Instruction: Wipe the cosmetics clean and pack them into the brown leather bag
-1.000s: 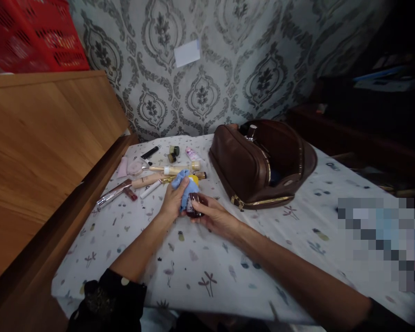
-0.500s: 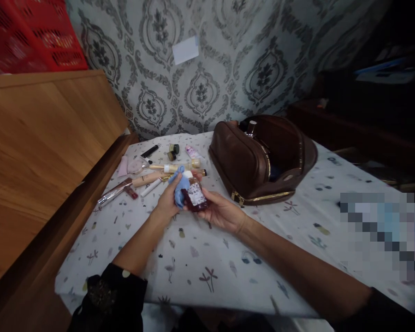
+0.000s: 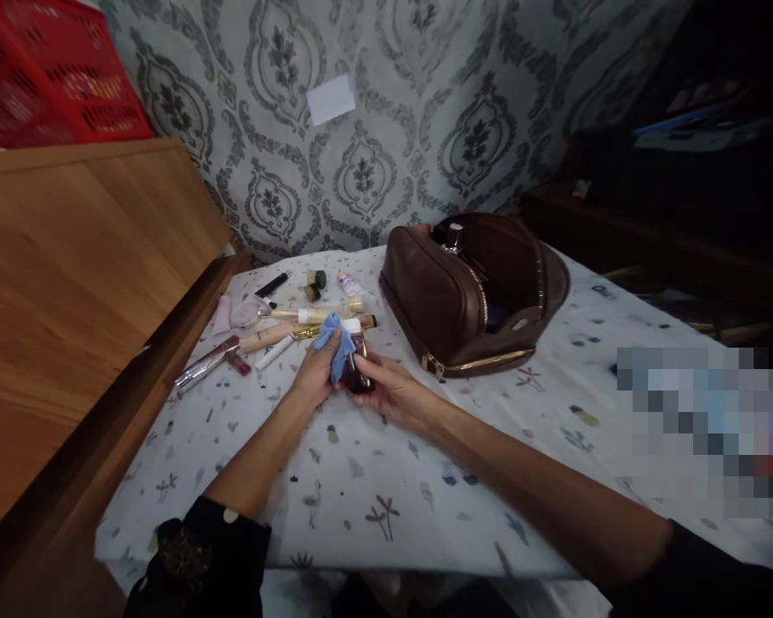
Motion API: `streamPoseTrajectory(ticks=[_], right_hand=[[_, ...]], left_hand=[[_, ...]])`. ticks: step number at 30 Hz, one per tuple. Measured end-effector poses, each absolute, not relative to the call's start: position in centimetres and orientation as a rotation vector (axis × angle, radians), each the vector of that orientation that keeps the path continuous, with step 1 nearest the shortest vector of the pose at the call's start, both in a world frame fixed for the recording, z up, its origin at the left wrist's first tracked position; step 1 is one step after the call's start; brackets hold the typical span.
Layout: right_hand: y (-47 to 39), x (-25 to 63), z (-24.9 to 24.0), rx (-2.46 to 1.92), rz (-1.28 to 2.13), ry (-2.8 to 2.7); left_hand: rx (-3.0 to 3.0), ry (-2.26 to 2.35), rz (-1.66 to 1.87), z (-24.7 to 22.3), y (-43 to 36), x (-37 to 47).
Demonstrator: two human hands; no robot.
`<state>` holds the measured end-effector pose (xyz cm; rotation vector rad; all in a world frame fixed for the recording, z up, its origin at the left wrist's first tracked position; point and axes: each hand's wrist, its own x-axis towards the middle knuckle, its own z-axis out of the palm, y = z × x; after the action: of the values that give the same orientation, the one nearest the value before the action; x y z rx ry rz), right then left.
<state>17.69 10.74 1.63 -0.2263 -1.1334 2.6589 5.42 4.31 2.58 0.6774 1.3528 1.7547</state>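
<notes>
In the head view, my right hand (image 3: 392, 388) is closed around a small dark-red bottle (image 3: 361, 371) with a white cap, held above the table. Pinched in my left hand (image 3: 315, 371) is a blue cloth (image 3: 338, 348), pressed against the bottle's left side. Just beyond my hands lie makeup items: a brush with a gold ferrule (image 3: 309, 332), a beige tube (image 3: 267, 338), a dark-red lip gloss tube (image 3: 239, 364) and a pale yellow tube (image 3: 328, 313). To the right stands an unzipped brown leather bag (image 3: 435, 300), with a silver-capped item inside.
A patterned white cloth covers the table (image 3: 361, 506). Small dark jars (image 3: 315, 279), a pink tube (image 3: 348, 283) and a black pen-like item (image 3: 274, 284) lie farther back. A wooden panel (image 3: 103, 240) carrying a red basket (image 3: 64, 77) borders the left; wallpaper rises behind.
My right hand has turned the bottle, so its white label no longer faces me and a dark side shows. The cloth stays against it. The whole view has shifted slightly.
</notes>
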Motion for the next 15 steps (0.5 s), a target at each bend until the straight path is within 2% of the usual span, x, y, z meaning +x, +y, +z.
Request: streamPoseTrajectory(ticks=[6,15], right_hand=[[11.1,17.5,1.3,-0.311,2.627,-1.105],[12.0,17.2,1.1,-0.360,2.551,-1.223]], left_hand=[[0.940,1.585,1.636,2.5,3.6,5.7],[1.081,1.580,1.501,2.8,3.2,4.8]])
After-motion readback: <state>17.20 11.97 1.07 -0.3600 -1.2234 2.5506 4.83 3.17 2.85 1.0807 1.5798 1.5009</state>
